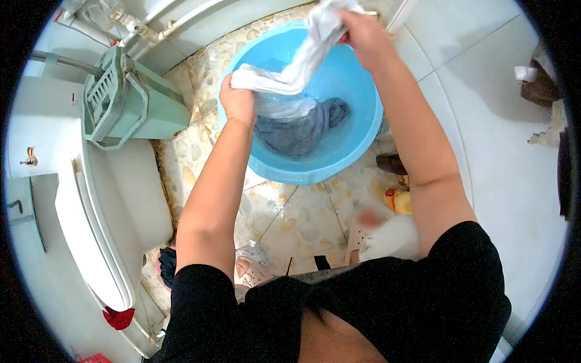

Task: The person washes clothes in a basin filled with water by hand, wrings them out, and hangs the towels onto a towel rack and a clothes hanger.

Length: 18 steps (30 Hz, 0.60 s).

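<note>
A wet white cloth point(290, 75) stretches between my two hands above a round blue basin point(360, 130). My left hand point(237, 103) is closed on its lower end, over the basin's left rim. Higher up and to the right, my right hand point(366, 37) grips the bunched upper part of the cloth. Inside the basin, a dark grey cloth point(296, 130) lies in water, with some white fabric beside it.
At the left stand a pale green mop bucket point(136, 100) and a white toilet point(97, 224). White pipes point(175, 24) run along the back wall. A yellow bottle point(399, 201) and a dark object point(390, 163) are right of the tiled floor's middle.
</note>
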Motion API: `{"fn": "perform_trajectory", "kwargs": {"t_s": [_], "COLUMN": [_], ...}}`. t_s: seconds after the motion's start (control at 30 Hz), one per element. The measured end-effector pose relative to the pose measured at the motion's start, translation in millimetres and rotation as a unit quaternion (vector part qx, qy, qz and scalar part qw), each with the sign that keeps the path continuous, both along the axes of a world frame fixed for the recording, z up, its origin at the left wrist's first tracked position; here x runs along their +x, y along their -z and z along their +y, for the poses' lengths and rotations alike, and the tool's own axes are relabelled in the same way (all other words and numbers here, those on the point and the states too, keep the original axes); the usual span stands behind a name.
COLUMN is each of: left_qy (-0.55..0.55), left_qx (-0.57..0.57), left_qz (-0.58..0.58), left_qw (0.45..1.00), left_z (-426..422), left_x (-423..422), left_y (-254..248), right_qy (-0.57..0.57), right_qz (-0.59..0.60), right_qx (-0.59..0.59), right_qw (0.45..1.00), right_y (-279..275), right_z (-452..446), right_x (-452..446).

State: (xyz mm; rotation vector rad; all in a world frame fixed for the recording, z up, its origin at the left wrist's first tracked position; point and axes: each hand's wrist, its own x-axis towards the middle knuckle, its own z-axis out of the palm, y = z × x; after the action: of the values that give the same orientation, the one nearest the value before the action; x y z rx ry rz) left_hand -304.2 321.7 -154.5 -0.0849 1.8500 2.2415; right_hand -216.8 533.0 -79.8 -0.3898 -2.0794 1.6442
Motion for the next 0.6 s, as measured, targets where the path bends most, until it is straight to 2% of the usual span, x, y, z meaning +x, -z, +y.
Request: {"fn": "perform_trajectory", "kwargs": {"t_s": [0.03,0.07,0.1,0.17,0.2,0.23,0.27,0.33,0.37,0.4,0.47,0.5,0.57,0.6], "left_qy": [0.043,0.086,0.111,0.153,0.194,0.264,0.268,0.307,0.284,0.284,0.145,0.144,0.146,0.142], "left_qx": [-0.113,-0.222,-0.378,-0.394,-0.41,-0.377,-0.38,-0.171,-0.11,-0.111,-0.268,-0.27,-0.421,-0.419], "left_qz": [0.075,0.15,0.19,0.226,0.26,0.232,0.229,0.207,0.267,0.268,0.313,0.31,0.348,0.349], "left_qw": [0.99,0.96,0.899,0.878,0.853,0.857,0.855,0.913,0.914,0.914,0.9,0.9,0.825,0.826], "left_z": [-1.8,-2.2,0.5,9.8,10.8,10.2,4.7,-10.4,-21.1,-34.0,-62.6,-77.9,-102.8,-108.1], "left_x": [-3.3,-5.0,-1.5,15.9,25.6,32.8,34.5,24.7,17.8,11.6,6.7,10.5,18.7,27.9], "left_y": [7.0,12.0,14.9,11.5,6.2,-12.1,-12.1,-15.7,-12.6,-15.0,-18.7,-11.5,13.4,15.8], "right_qy": [0.06,0.069,0.076,-0.063,-0.062,-0.129,-0.194,-0.182,-0.169,-0.168,-0.047,-0.049,0.064,0.066], "right_qz": [-0.159,-0.157,-0.153,0.025,0.021,-0.04,-0.098,-0.118,-0.139,-0.137,-0.101,-0.103,-0.093,-0.205], "right_qx": [0.056,0.175,0.293,0.434,0.431,0.316,0.192,0.164,0.141,0.14,0.087,0.085,0.225,0.245], "right_qw": [0.984,0.969,0.941,0.898,0.9,0.939,0.957,0.962,0.966,0.966,0.99,0.99,0.968,0.945], "right_y": [27.8,64.0,90.4,98.8,97.5,94.0,89.6,77.6,70.4,62.8,54.1,63.8,101.6,126.0], "right_z": [3.8,-7.5,-22.9,-56.1,-70.0,-83.7,-91.3,-83.8,-76.9,-71.4,-59.6,-48.5,-20.0,-17.2], "right_x": [-0.6,2.9,6.7,11.7,9.7,7.2,5.8,-9.0,-17.7,-21.9,-25.3,-29.1,-36.6,-33.5]}}
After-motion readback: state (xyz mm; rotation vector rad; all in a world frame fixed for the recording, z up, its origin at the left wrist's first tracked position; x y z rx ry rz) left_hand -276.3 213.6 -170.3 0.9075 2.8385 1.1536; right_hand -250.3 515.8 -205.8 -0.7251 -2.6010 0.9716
